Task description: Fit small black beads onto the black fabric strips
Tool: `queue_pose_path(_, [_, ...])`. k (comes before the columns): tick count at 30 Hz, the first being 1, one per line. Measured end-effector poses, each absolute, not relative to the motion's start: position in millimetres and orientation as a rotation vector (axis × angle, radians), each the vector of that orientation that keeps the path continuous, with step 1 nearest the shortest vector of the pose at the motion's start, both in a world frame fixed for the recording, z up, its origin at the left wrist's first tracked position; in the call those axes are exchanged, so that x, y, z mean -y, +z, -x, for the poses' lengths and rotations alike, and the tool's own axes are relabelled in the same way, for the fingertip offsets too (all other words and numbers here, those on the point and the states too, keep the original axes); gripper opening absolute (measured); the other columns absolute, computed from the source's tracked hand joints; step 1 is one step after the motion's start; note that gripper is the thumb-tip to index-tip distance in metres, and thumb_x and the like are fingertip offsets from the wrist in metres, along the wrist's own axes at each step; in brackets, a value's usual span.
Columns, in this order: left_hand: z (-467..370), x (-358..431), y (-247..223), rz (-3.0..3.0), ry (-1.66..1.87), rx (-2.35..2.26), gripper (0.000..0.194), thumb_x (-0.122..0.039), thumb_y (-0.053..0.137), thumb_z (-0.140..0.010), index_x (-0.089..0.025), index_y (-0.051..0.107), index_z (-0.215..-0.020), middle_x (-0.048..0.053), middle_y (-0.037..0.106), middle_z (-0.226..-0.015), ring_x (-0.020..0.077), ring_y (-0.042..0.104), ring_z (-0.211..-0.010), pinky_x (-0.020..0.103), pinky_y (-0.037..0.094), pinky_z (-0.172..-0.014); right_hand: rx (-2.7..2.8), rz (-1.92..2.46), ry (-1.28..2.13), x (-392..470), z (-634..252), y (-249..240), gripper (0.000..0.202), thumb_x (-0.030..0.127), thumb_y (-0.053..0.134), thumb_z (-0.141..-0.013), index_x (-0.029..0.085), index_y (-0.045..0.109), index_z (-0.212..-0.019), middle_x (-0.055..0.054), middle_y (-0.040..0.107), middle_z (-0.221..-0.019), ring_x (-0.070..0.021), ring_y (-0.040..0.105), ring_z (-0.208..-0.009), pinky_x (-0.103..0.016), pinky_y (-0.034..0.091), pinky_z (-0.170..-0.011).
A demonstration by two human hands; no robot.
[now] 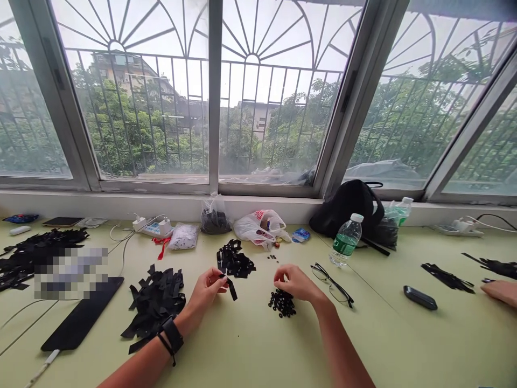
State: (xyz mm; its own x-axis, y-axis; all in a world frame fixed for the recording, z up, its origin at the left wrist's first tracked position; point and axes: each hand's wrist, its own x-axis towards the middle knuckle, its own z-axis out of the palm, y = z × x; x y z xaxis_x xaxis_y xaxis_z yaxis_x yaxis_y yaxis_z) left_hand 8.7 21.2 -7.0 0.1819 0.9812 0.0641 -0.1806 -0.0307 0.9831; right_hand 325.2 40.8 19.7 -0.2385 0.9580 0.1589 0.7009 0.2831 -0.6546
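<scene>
Pinched in the fingers of my left hand [207,292] is a short black fabric strip [232,290], its free end hanging to the right. My right hand [298,282] hovers at the far edge of a heap of small black rings [283,305], thumb and fingers bent together; whatever is between them is hidden. To the left of my left hand lies a large heap of black strips [156,302]. Beyond both hands sits a smaller heap of black strip pieces [235,260]. A few loose rings [273,257] lie just right of that heap.
Eyeglasses [333,284] and a water bottle [347,241] stand right of my right arm. A black tablet-like slab [83,315] with a cable lies left. Plastic bags [260,227] line the window wall. Another person's hand [501,291] rests at the right edge near strips [447,277].
</scene>
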Motion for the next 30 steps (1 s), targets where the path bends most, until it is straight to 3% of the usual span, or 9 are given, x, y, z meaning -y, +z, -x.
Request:
queue_pose_path(4, [-9, -18, -6, -1.166, 1.133, -0.832, 0.027, -0.041, 0.073, -0.082, -0.019, 0.058, -0.087, 0.009, 0.073, -0.101, 0.0204, 0.070, -0.090, 0.034, 0.056, -0.084, 2.011, 1.478, 0.739, -36, -332, 18, 0.008, 0.024, 0.070, -0.066, 0.020, 0.077, -0.067, -0.004, 0.069, -0.073, -0.0205, 0.059, -0.070, -0.028, 0.042, -0.061])
queue_pose_path(11, [-9, -22, -13, -1.112, 1.167, -0.845, 0.031, -0.041, 0.077, -0.078, -0.019, 0.059, -0.090, 0.000, 0.067, -0.077, 0.0165, 0.069, -0.071, 0.033, 0.057, -0.076, 2.128, 1.414, 0.824, -32, -327, 24, 0.008, 0.024, 0.073, -0.067, 0.020, 0.079, -0.071, -0.005, 0.068, -0.074, -0.0192, 0.058, -0.069, -0.027, 0.041, -0.060])
queue_pose_path(16, [-9, -23, -14, -1.128, 1.165, -0.855, 0.034, -0.042, 0.080, -0.075, -0.018, 0.063, -0.091, 0.002, 0.067, -0.079, 0.0168, 0.069, -0.071, 0.032, 0.057, -0.075, 2.166, 1.342, 0.865, -29, -316, 26, 0.008, 0.023, 0.073, -0.068, 0.020, 0.079, -0.071, -0.004, 0.068, -0.076, -0.0173, 0.056, -0.068, -0.026, 0.041, -0.060])
queue_pose_path(25, [-6, -28, -25, -1.136, 1.220, -0.854, 0.042, -0.040, 0.077, -0.080, -0.022, 0.057, -0.111, -0.001, 0.065, -0.080, 0.0138, 0.066, -0.068, 0.030, 0.057, -0.072, 2.209, 1.444, 0.817, -32, -320, 20, 0.010, 0.023, 0.069, -0.073, 0.017, 0.076, -0.077, -0.004, 0.067, -0.080, -0.0162, 0.058, -0.073, -0.024, 0.043, -0.064])
queue_pose_path(30, [-5, -27, -23, -1.147, 1.218, -0.850, 0.034, -0.039, 0.078, -0.079, -0.021, 0.061, -0.100, 0.001, 0.066, -0.082, 0.0136, 0.066, -0.067, 0.028, 0.056, -0.071, 2.237, 1.446, 0.812, -31, -329, 25, 0.010, 0.026, 0.072, -0.073, 0.019, 0.077, -0.079, -0.004, 0.068, -0.083, -0.0185, 0.058, -0.078, -0.026, 0.043, -0.067])
